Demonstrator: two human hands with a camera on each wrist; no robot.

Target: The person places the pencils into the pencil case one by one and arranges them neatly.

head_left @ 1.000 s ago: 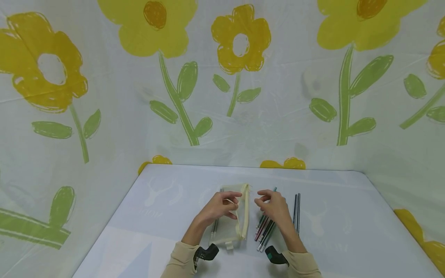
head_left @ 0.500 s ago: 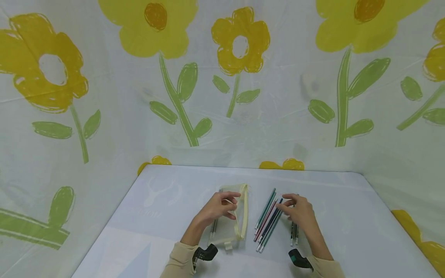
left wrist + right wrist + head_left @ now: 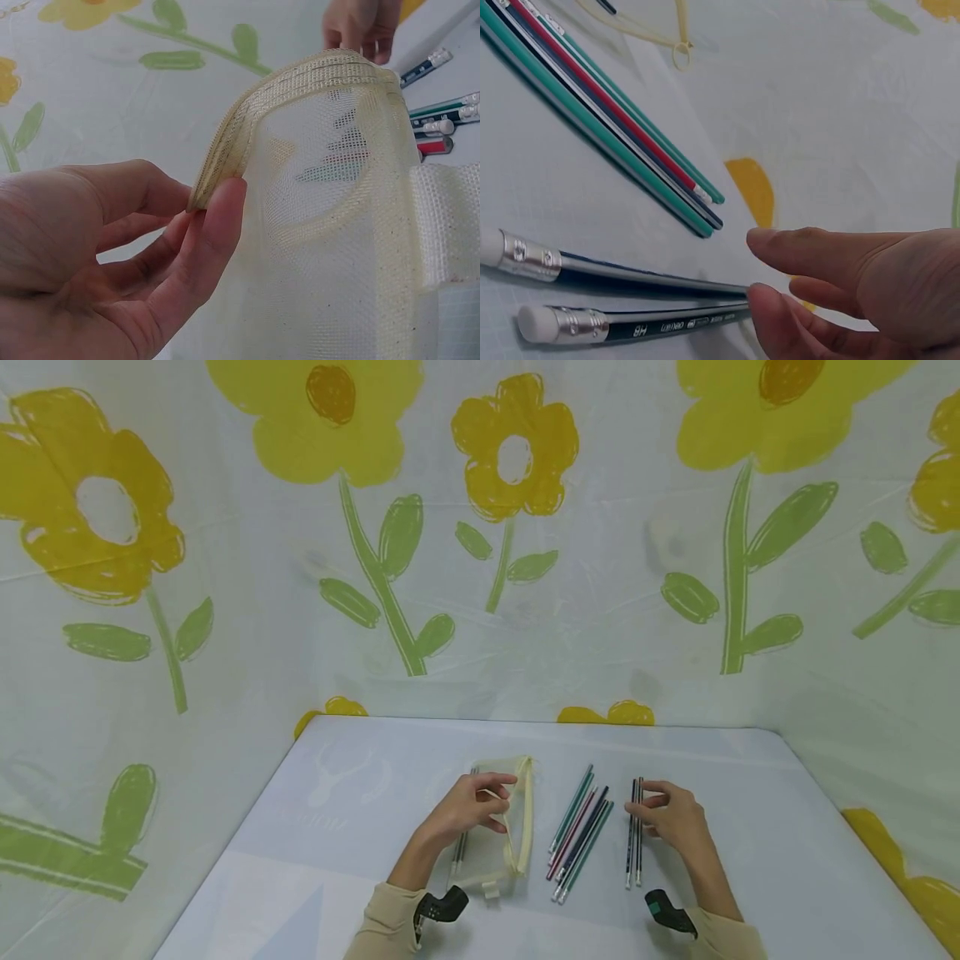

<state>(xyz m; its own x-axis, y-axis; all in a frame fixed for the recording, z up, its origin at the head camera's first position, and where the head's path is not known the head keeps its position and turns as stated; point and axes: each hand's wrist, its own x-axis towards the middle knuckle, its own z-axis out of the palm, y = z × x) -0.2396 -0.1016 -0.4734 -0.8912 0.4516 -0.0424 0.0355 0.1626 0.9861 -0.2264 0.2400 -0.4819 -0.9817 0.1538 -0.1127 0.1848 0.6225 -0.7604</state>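
My left hand pinches the zipped edge of a cream mesh pencil case, holding its mouth apart. Through the mesh of the case, pencils show along its left side in the head view. Over on the right, my right hand is at two dark pencils lying side by side on the table. In the right wrist view its thumb and fingers are parted at the far part of these pencils, whose white eraser ends point toward the camera. A firm hold on them is not visible.
Between the case and the pair lies a loose bundle of several green, red and dark pencils. Everything rests on a pale table. A flower-printed cloth hangs behind and at both sides.
My right hand has moved right, from above the pencil bundle to the two separate dark pencils. The left hand has stayed on the pencil case.
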